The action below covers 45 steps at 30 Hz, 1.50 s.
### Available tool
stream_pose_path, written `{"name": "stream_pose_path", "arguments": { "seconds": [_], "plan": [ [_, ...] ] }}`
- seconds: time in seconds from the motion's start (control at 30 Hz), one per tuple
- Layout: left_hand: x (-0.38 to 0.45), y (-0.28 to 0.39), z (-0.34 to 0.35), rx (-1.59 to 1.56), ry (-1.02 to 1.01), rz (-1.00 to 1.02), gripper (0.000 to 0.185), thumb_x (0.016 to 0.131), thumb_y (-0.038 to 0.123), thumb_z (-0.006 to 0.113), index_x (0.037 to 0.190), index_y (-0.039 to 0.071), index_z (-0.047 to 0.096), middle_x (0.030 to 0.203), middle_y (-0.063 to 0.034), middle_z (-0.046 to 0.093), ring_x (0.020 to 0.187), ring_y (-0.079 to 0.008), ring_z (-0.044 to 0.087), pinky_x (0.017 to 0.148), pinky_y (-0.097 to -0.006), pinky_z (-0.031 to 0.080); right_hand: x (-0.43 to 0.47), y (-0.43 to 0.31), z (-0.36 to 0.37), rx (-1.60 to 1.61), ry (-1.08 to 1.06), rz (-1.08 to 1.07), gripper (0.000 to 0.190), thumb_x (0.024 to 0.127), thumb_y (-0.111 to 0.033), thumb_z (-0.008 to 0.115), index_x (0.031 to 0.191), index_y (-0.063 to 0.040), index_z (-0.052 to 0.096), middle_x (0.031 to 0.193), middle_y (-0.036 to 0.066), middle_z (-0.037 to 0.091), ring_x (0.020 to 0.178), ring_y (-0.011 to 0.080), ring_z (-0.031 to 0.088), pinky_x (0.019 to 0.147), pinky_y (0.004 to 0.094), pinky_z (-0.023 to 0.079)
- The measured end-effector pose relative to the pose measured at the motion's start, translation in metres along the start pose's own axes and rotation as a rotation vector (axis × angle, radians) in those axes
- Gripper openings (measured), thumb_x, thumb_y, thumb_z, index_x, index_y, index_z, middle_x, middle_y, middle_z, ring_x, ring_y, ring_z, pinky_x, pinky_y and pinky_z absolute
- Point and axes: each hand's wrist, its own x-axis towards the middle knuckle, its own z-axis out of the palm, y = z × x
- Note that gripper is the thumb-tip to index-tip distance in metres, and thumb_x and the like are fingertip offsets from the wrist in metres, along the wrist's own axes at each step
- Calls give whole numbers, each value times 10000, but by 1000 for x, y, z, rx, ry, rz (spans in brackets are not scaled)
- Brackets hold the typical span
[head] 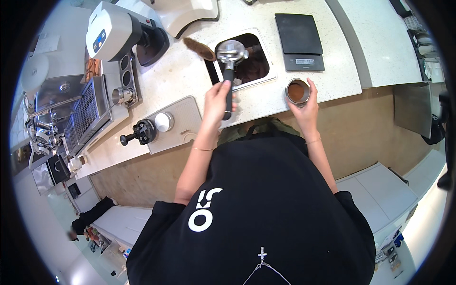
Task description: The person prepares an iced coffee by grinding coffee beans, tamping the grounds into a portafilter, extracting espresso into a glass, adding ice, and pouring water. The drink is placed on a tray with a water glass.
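Note:
My left hand (pixel 216 101) grips the black handle of a portafilter (pixel 231 53). Its metal head is over a rectangular, steel-rimmed opening (pixel 262 66) in the counter, with dark matter inside. A metal dosing cup (pixel 297 92) of brown coffee grounds is in my right hand (pixel 307 110), near the counter's front edge. Beyond it lies a black digital scale (pixel 302 62) with a lit display. Left of the opening is a brown, elongated object (pixel 199 49), possibly a brush, blurred.
A grey mat (pixel 181 121) bears a round white-topped tool (pixel 164 122), with a black handled tool (pixel 144 131) at its left edge. A white grinder (pixel 114 35) stands back left, near another metal cup (pixel 121 96). An espresso machine (pixel 53 124) occupies the far left. A person (pixel 92 213) is lower left.

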Motion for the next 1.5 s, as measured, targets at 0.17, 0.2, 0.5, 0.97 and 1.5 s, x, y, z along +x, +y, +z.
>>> {"name": "stream_pose_path", "arguments": {
  "seconds": [0.17,0.2,0.5,0.97,1.5],
  "plan": [
    [-15,-2,-16,-154,-76,128,283,984,277,476,1076,17,538,716,-36,556,497,-91,534,448,-227,466,0,4,7,156,23,97,680,682,-95,795,1221,-4,390,1150,181,563,1033,268,597,894,353,468],
    [-15,-7,-13,-118,-71,177,284,984,277,477,1084,18,536,711,-35,554,498,-89,534,455,-225,466,0,4,8,187,22,100,663,683,-93,796,1201,-5,393,1131,175,568,1015,252,603,882,344,472],
    [-14,-15,-17,-620,-648,-128,275,942,200,511,1120,-9,495,735,-62,564,589,-134,574,532,-277,503,26,-25,12,676,-77,135,655,714,27,743,1264,-9,390,1154,89,504,1136,191,507,985,319,414],
    [-48,23,-36,759,-172,289,306,699,107,675,955,-6,553,683,4,533,576,-94,511,549,-245,441,58,-62,41,611,-392,35,399,774,-121,756,1100,-15,553,1046,72,601,908,125,579,778,263,483],
    [-29,-36,-4,-659,-745,-166,277,765,24,632,996,14,478,653,-10,468,508,-69,437,431,-203,398,101,-100,52,557,-478,-252,757,687,-99,781,1315,-64,361,1195,88,528,1144,194,498,997,323,391]
  ]
}}
